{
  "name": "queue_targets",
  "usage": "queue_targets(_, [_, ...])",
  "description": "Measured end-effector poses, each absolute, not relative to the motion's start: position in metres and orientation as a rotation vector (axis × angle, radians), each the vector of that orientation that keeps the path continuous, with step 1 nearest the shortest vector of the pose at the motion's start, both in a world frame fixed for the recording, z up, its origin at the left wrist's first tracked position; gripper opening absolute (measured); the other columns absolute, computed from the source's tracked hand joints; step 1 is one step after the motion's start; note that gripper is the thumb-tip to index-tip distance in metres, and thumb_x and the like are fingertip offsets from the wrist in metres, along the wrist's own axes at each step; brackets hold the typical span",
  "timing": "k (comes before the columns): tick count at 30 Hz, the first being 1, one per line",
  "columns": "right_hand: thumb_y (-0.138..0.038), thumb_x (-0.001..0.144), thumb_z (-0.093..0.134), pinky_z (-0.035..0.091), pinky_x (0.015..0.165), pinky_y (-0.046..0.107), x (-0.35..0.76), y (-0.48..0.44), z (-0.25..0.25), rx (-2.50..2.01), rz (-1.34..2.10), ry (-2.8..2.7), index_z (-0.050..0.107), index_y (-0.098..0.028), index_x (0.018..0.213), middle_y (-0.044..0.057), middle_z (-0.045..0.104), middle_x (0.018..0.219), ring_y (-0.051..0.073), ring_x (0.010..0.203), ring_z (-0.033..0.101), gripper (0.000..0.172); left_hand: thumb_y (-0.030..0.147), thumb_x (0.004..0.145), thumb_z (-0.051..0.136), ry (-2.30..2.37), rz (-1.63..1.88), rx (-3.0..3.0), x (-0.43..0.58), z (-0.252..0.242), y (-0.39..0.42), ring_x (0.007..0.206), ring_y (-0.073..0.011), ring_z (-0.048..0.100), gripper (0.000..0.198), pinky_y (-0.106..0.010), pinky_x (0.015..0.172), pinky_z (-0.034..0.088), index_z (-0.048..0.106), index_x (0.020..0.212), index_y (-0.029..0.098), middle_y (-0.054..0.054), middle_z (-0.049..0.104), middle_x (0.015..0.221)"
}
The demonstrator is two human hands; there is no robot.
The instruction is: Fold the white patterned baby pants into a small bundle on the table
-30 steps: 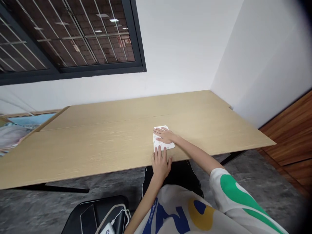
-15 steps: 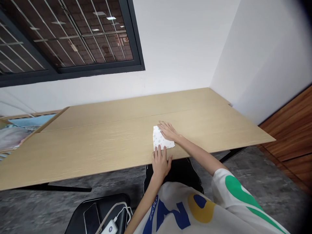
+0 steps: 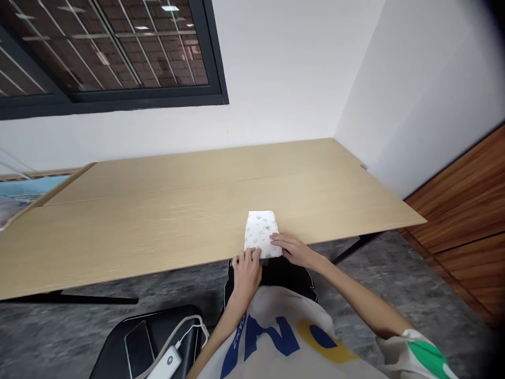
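Note:
A small folded white cloth [image 3: 260, 230] with a faint scattered print lies at the table's front edge, its near end reaching the edge. My left hand [image 3: 248, 268] holds its near left corner, with the fingers bent over the top. At the near right side my right hand [image 3: 290, 247] grips the cloth, fingers on the upper face and the thumb mostly hidden.
The wooden table [image 3: 158, 221] runs wide from left to right below a barred window [image 3: 138, 47]. Left of my lap, a black chair [image 3: 114, 342] bears a phone [image 3: 139, 347] and a white device with a cable [image 3: 168, 363]. A wood-grain panel [image 3: 465, 210] stands at right.
The cloth has come nearer to the front edge and its upper face shows more. My right hand has moved from its far end down to its near right side; both hands now grip it.

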State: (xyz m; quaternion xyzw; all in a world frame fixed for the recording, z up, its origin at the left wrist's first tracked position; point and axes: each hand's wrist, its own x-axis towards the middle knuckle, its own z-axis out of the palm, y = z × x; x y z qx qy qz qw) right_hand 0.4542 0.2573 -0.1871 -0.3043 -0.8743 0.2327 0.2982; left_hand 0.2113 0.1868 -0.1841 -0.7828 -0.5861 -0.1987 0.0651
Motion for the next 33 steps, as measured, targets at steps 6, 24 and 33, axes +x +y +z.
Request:
queue_targets(6, [-0.024,0.104,0.045,0.051,0.106,0.049,0.445,0.257,-0.176,-1.031,0.72,-2.128,0.061,-0.026,0.132,0.01,0.07,0.13,0.026,0.123,0.064,0.033,0.044,0.097,0.063,-1.78,-1.038,-2.424,0.192,-0.176,0.199,0.116,-0.0265,0.061,0.036,-0.043,0.097,0.041,0.058,0.127,0.026,-0.009,0.065,0.123])
queue_targets(24, [-0.044,0.105,0.04,0.053,0.086,0.038,0.406,0.307,-0.192,-1.379,0.626,-1.721,0.056,-0.023,0.111,0.009,0.071,0.104,0.026,0.098,0.068,0.027,0.033,0.105,0.043,-1.781,-0.756,-2.345,0.233,-0.188,0.22,0.148,-0.0326,0.044,0.049,-0.049,0.108,0.044,0.049,0.149,0.014,-0.021,0.05,0.156])
queue_targets(33, [-0.033,0.093,0.057,0.054,0.094,0.043,0.397,0.326,-0.198,-1.428,0.48,-1.496,0.063,-0.017,0.112,0.012,0.07,0.104,0.027,0.1,0.067,0.026,0.039,0.103,0.046,-1.825,-0.67,-2.27,0.239,-0.18,0.232,0.127,-0.0369,0.059,0.043,-0.05,0.098,0.051,0.061,0.132,0.011,-0.023,0.06,0.143])
